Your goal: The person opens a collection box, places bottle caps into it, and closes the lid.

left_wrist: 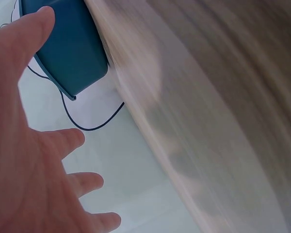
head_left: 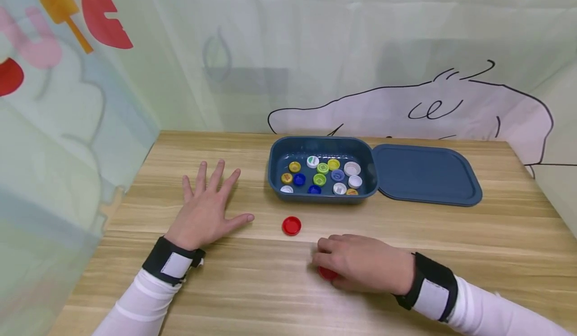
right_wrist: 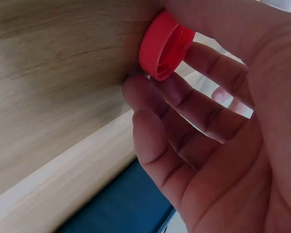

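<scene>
My right hand (head_left: pixel 365 263) is low over the front middle of the table. It pinches a red bottle cap (right_wrist: pixel 153 46) between thumb and fingers; in the head view the hand covers most of that cap. Another red bottle cap (head_left: pixel 291 226) lies on the wood between my two hands, in front of a dark blue box (head_left: pixel 322 199). My left hand (head_left: pixel 203 217) is left of that cap, its fingers straight and spread, holding nothing. Several bottle caps in yellow, green, blue and white lie inside the box.
A flat dark blue lid (head_left: pixel 425 173) lies against the right side of the box. The wooden table (head_left: pixel 252 296) ends at a printed fabric backdrop (head_left: pixel 315 50) at the back, with more fabric along the left side.
</scene>
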The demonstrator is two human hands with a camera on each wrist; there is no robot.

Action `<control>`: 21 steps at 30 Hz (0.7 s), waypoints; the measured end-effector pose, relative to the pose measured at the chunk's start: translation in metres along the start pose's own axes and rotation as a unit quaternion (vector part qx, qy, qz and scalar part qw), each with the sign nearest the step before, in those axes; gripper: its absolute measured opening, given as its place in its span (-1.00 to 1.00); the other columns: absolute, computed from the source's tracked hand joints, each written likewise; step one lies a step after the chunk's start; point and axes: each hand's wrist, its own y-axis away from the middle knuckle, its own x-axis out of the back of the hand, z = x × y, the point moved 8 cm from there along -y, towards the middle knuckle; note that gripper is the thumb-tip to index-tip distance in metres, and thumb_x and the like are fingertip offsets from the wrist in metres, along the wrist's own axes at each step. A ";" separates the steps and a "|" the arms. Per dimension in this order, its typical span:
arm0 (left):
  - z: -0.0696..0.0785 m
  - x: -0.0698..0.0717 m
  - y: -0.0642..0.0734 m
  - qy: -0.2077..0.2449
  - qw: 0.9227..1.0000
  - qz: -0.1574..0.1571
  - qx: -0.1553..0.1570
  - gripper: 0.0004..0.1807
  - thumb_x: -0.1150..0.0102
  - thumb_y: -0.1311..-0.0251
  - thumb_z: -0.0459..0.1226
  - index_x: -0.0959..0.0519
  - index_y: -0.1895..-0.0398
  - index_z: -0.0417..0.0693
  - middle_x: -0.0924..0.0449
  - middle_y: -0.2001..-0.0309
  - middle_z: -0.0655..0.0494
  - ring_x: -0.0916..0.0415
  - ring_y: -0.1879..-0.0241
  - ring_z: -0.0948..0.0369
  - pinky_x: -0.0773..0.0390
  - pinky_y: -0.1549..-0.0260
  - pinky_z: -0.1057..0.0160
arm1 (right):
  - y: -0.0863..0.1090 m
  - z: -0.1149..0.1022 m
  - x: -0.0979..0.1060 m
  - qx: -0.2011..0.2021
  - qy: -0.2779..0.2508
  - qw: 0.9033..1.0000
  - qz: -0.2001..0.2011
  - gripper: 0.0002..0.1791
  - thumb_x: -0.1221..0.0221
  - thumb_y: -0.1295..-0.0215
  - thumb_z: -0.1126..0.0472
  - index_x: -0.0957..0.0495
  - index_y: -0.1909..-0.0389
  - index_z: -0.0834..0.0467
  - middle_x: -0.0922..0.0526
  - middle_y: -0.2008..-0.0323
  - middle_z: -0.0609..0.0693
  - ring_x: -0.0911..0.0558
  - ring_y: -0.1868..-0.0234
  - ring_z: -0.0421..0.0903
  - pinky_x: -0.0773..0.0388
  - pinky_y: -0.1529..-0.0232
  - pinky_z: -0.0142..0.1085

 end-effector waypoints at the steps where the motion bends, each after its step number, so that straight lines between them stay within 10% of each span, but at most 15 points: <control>1: 0.000 0.000 0.000 0.000 1.000 0.001 0.000 0.10 0.05 0.08 0.52 -0.01 -0.50 0.22 0.26 -0.52 -0.13 0.57 -0.39 -0.18 0.27 -0.15 -0.59 | 0.000 0.000 0.002 0.000 -0.002 1.000 0.001 -0.57 -0.35 -0.11 0.06 -0.49 -0.01 -0.06 -0.52 0.23 -0.17 -0.45 0.24 -0.28 -0.59 0.10 -0.31; 21: -0.003 0.003 0.002 -0.008 1.000 0.004 0.001 0.10 0.09 0.07 0.53 0.01 -0.50 0.23 0.26 -0.52 -0.12 0.57 -0.39 -0.19 0.26 -0.15 -0.58 | -0.038 0.065 0.119 -0.035 0.090 0.987 0.126 -0.51 -0.38 -0.05 -0.03 -0.53 0.00 0.03 -0.53 0.23 -0.12 -0.44 0.27 -0.24 -0.59 0.18 -0.28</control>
